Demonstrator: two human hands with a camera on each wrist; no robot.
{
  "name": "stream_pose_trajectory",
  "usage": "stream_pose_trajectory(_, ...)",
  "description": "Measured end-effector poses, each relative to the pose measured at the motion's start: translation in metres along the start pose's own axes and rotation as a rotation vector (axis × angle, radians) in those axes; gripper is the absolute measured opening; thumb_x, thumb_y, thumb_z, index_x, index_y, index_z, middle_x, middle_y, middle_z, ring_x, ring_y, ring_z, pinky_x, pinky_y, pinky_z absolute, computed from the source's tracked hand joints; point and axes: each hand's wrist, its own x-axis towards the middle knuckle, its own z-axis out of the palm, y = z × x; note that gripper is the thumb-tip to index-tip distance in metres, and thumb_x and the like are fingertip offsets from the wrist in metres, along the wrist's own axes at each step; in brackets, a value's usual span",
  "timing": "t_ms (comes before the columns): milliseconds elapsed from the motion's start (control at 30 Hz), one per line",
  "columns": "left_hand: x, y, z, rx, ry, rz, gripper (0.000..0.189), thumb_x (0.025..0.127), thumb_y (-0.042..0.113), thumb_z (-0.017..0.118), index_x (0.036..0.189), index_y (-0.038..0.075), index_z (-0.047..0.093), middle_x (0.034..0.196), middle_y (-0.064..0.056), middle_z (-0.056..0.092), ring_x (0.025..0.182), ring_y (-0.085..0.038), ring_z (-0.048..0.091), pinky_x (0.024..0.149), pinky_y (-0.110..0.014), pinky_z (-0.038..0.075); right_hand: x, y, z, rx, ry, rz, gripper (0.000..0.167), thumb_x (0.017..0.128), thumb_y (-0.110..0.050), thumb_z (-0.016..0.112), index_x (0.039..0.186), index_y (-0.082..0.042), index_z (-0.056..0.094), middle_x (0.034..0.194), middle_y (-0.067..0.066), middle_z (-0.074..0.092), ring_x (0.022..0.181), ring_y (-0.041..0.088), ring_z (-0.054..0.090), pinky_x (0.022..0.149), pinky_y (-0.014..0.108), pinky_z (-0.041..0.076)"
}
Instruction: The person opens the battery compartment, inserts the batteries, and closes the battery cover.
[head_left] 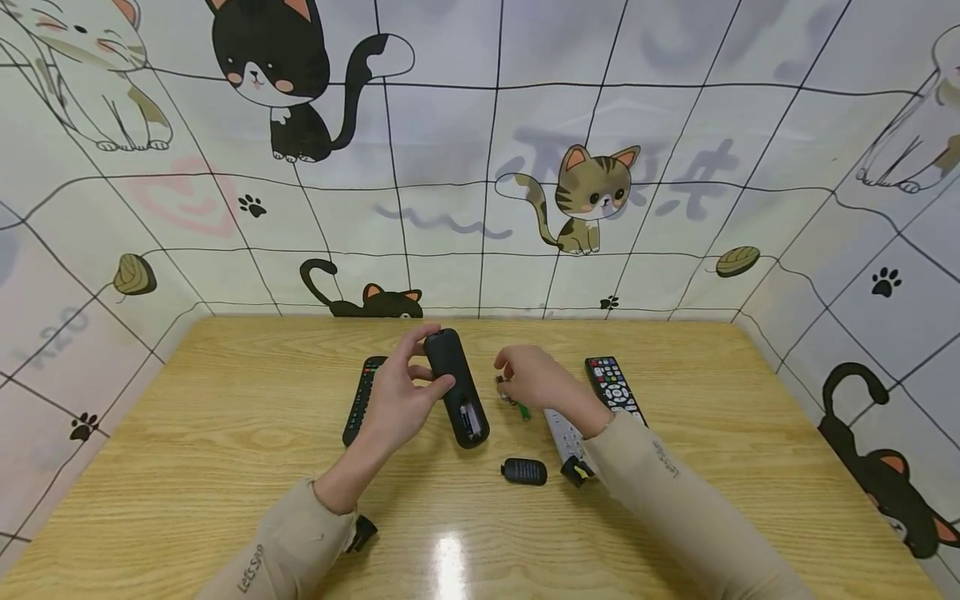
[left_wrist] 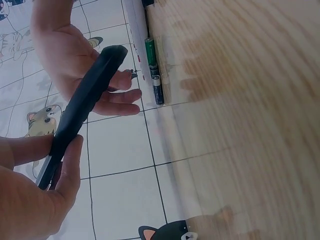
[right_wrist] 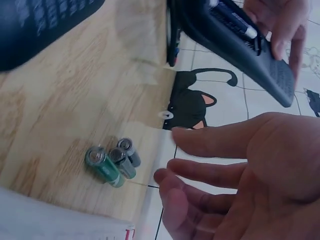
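Observation:
My left hand (head_left: 401, 396) grips a black remote control (head_left: 453, 375) between thumb and fingers, its back turned up. The battery compartment is uncovered, and a battery (right_wrist: 237, 22) lies inside it. Close to the loose batteries, my right hand (head_left: 536, 379) has its fingers apart and bent, with nothing between them in the right wrist view. A green battery (right_wrist: 105, 167) and two greyish ones (right_wrist: 122, 161) lie side by side on the table just past those fingertips. Nearer the front lies a small black battery cover (head_left: 524, 471).
Left of the held remote lies another black remote (head_left: 360, 404), partly behind my left hand. A pale grey remote (head_left: 562, 433) and a black one with coloured buttons (head_left: 615, 383) lie under and beside my right forearm. The patterned wall (head_left: 450, 208) rises behind the wooden table (head_left: 225, 417).

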Motion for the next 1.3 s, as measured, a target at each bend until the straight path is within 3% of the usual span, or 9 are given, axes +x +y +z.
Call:
stream_pose_trajectory(267, 0.000, 0.000, -0.001, -0.006, -0.014, -0.003, 0.068, 0.091, -0.005, 0.075, 0.148, 0.019, 0.050, 0.124, -0.015, 0.059, 0.087, -0.024, 0.072, 0.070, -0.031, 0.058, 0.007, -0.002, 0.002, -0.174, -0.062, 0.024, 0.047, 0.092, -0.009, 0.077, 0.135, 0.002, 0.062, 0.132, 0.019, 0.059, 0.125, 0.038, 0.054, 0.101, 0.049, 0.048)
stream_pose_trajectory(433, 0.000, 0.000, -0.001, -0.002, -0.023, -0.001, 0.068, 0.090, -0.006, 0.075, 0.148, 0.019, 0.050, 0.124, -0.016, 0.059, 0.087, -0.024, 0.071, 0.069, -0.031, 0.057, 0.010, -0.002, 0.004, -0.219, -0.092, 0.053, 0.047, 0.091, -0.011, 0.079, 0.134, -0.002, 0.063, 0.135, 0.017, 0.059, 0.130, 0.041, 0.050, 0.100, 0.053, 0.048)
stream_pose_trajectory(667, 0.000, 0.000, -0.001, 0.007, -0.027, -0.018, 0.069, 0.091, -0.005, 0.075, 0.149, 0.021, 0.049, 0.126, -0.015, 0.058, 0.088, -0.023, 0.071, 0.068, -0.030, 0.056, 0.014, -0.004, 0.011, -0.246, -0.066, 0.051, 0.040, 0.090, -0.008, 0.078, 0.128, -0.004, 0.068, 0.128, 0.013, 0.064, 0.123, 0.035, 0.056, 0.096, 0.051, 0.050)
stream_pose_trajectory(1067, 0.000, -0.002, -0.001, 0.003, -0.034, -0.009, 0.071, 0.090, -0.006, 0.076, 0.151, 0.014, 0.047, 0.126, -0.018, 0.058, 0.087, -0.024, 0.072, 0.066, -0.029, 0.055, 0.019, -0.005, 0.017, -0.274, -0.025, 0.037, 0.032, 0.086, -0.001, 0.077, 0.118, -0.005, 0.072, 0.117, 0.010, 0.068, 0.107, 0.027, 0.061, 0.083, 0.043, 0.055)
stream_pose_trajectory(1300, 0.001, -0.002, -0.001, 0.006, -0.029, -0.011, 0.071, 0.089, -0.005, 0.076, 0.151, 0.016, 0.048, 0.126, -0.018, 0.058, 0.088, -0.025, 0.072, 0.065, -0.029, 0.055, 0.018, -0.006, 0.013, -0.204, -0.024, 0.025, 0.034, 0.087, -0.007, 0.079, 0.119, -0.001, 0.071, 0.114, 0.012, 0.069, 0.099, 0.024, 0.064, 0.081, 0.041, 0.056)
